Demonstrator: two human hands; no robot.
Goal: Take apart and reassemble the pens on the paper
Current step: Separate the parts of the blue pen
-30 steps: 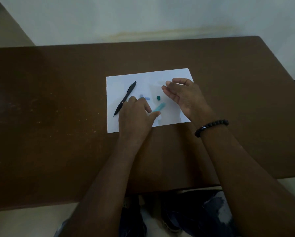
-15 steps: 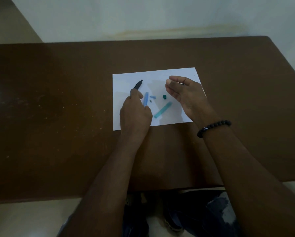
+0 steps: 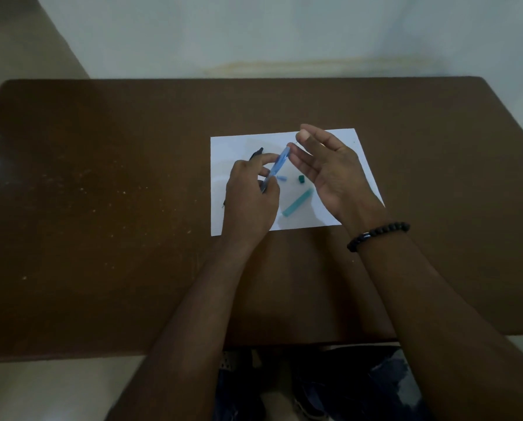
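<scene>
While the left hand hovers over the white paper with its fingers curled round the lower end of a translucent blue pen barrel, the barrel tilts up and to the right, its top end just beside the right hand. That right hand is raised with its palm turned toward the left; its fingers are loosely extended, and the thumb and forefinger seem to pinch something very thin near the barrel's tip, too fine to make out. A black beaded bracelet circles the right wrist. On the paper lie a teal pen tube, a small dark green cap and a short blue piece, all between the two hands. A black pen lies mostly hidden behind the left hand. The paper rests on a brown surface.
</scene>
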